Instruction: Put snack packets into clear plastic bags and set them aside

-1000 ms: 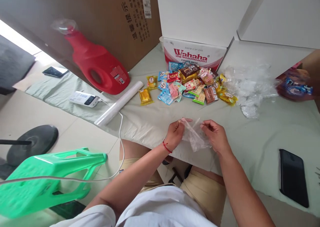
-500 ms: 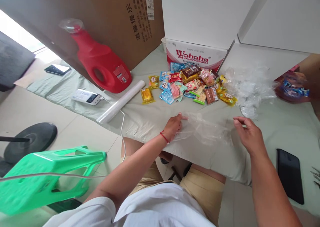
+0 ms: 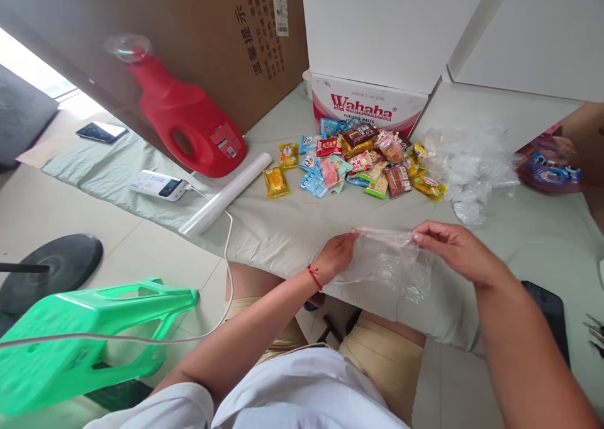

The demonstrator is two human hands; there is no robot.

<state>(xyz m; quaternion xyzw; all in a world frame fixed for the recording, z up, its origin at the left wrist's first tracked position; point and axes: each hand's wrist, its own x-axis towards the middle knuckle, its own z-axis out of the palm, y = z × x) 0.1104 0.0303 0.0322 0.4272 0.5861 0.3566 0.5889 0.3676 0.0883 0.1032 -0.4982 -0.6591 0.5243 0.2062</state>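
A clear plastic bag point(image 3: 387, 262) hangs between my two hands near the table's front edge. My left hand point(image 3: 340, 251) pinches its upper left corner, with a red string on the wrist. At the upper right corner, the closed fingertips of my right hand point(image 3: 443, 240) grip the same bag. Behind it lies a pile of wrapped snacks point(image 3: 361, 158) in several colours. To the right of the snacks is a heap of crumpled clear bags point(image 3: 467, 168).
A red jug point(image 3: 189, 124), a clear film roll point(image 3: 226, 193) and a white power bank point(image 3: 158, 185) with a cable lie left. A Wahaha box point(image 3: 368, 102) stands behind the snacks. A black phone point(image 3: 550, 312) lies right, a green stool point(image 3: 94, 316) lower left.
My right hand has moved left and taken hold of the bag's upper edge. My left hand has shifted slightly lower, and the bag is now lifted and hangs down between both hands.
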